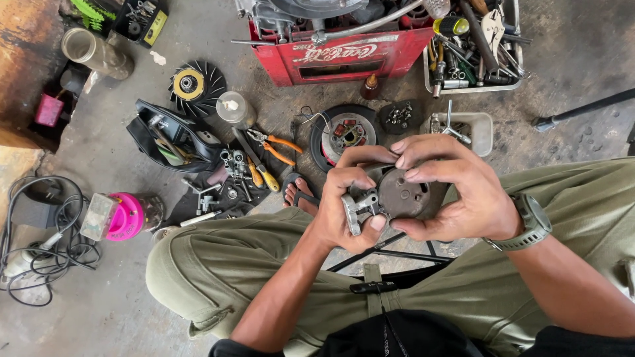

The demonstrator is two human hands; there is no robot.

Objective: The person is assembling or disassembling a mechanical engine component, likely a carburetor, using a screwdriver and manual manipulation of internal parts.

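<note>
Both hands hold 1 round grey metal engine part (399, 196) above the lap: the left hand (345, 210) has its fingers clenched around its bracket side, and the right hand (450, 192) grasps its far rim. On the floor lie 1 red crate (344, 56), 2 white trays (473, 129), 1 pair of orange-handled pliers (278, 147) and 1 pink tub (124, 217).

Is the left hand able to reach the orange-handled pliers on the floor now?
Probably not at once: the left hand grips the round metal part together with the right hand. The pliers lie uncovered beyond the knee, so the path itself looks free.
</note>
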